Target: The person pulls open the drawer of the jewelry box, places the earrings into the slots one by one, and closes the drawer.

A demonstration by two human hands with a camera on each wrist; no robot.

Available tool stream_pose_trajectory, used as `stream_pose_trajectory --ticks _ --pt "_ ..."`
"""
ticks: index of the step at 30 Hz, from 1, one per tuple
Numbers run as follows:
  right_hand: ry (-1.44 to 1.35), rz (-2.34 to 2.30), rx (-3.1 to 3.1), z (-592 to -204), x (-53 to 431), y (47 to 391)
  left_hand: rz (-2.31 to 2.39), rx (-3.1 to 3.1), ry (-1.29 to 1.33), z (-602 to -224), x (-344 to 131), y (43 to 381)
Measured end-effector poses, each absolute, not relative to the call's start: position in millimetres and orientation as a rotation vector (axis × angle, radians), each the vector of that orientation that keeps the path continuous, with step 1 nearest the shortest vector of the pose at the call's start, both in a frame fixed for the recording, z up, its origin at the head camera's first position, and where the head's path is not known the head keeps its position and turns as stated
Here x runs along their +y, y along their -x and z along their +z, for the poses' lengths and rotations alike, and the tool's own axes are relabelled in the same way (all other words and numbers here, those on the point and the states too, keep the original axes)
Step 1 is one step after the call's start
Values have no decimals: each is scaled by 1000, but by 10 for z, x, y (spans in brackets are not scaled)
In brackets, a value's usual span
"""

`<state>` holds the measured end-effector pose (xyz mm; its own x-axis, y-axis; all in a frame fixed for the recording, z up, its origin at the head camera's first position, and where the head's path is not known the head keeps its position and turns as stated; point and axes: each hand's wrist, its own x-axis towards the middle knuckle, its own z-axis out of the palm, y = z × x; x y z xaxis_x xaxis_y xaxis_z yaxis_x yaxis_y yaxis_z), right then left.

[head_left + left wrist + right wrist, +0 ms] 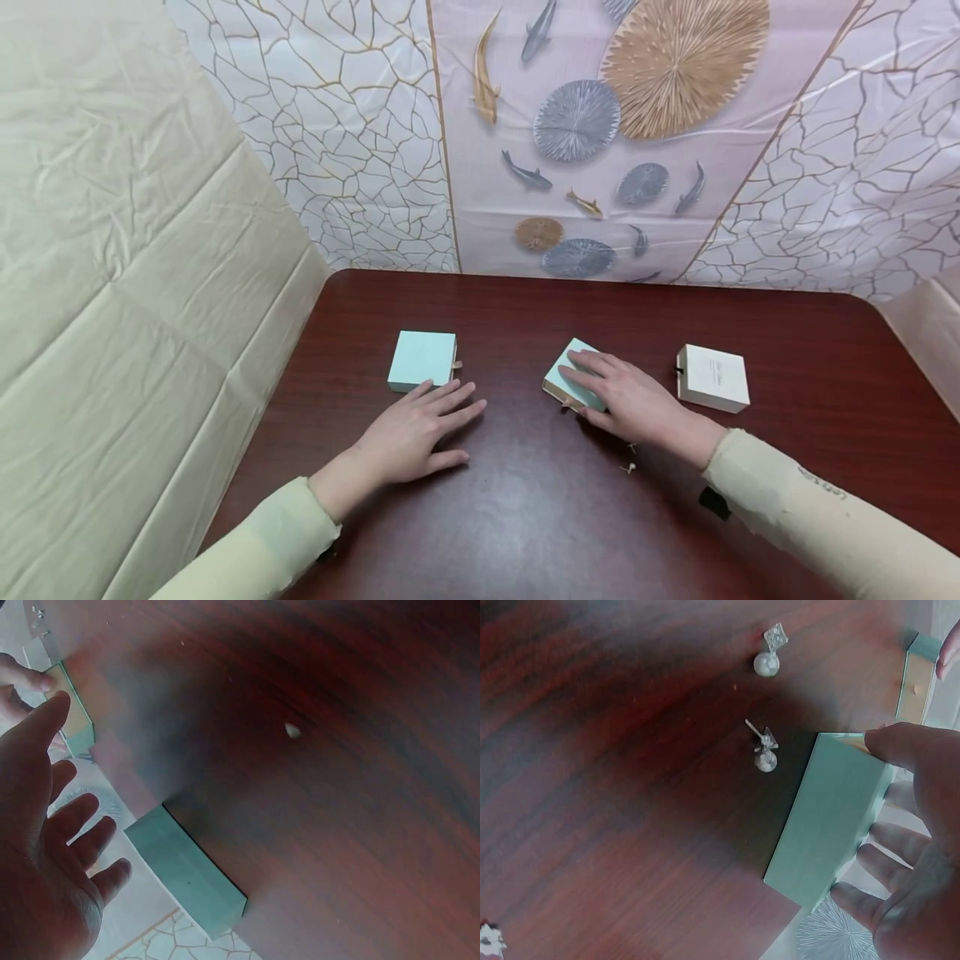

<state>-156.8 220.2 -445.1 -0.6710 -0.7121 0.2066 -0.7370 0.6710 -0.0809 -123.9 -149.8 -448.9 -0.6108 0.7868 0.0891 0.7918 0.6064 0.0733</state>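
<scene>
My right hand (630, 400) rests over a pale mint gift box (558, 371), its fingers stretched across the lid and the thumb at the near corner. In the right wrist view, fingertips (881, 855) line the top edge of this box (817, 825). A small ribbon tab shows at its tan drawer end. My left hand (408, 433) hovers with spread fingers, holding nothing, just in front of a second mint box (422, 358). Two pearl earrings, one with a square stone (766, 664) and one with its post up (765, 760), lie on the table close to the right hand.
A white box (712, 379) with printed text and a dark tab stands on the right. The dark red wooden table (495, 533) meets a patterned cloth (360, 125) at the back. Another small shiny piece (491, 940) shows at the right wrist view's lower left.
</scene>
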Motion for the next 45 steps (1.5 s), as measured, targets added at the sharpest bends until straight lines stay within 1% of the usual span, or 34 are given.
stream_pose_trajectory --ticks 17,33,37,45 --pt "-1420 334 -2606 -4502 2225 1822 -131 -2788 1363 -4535 -1371 1150" --pt "-1421 241 -2734 -4493 2325 1871 -122 -2791 1358 -4529 -1359 1142" --pt "-1357 261 -2723 -4475 2288 1809 -127 -2793 1367 -4527 -1346 1139" --pt "-1054 254 -2848 -4396 1963 1680 -152 -2805 1363 -4528 -1337 1132"
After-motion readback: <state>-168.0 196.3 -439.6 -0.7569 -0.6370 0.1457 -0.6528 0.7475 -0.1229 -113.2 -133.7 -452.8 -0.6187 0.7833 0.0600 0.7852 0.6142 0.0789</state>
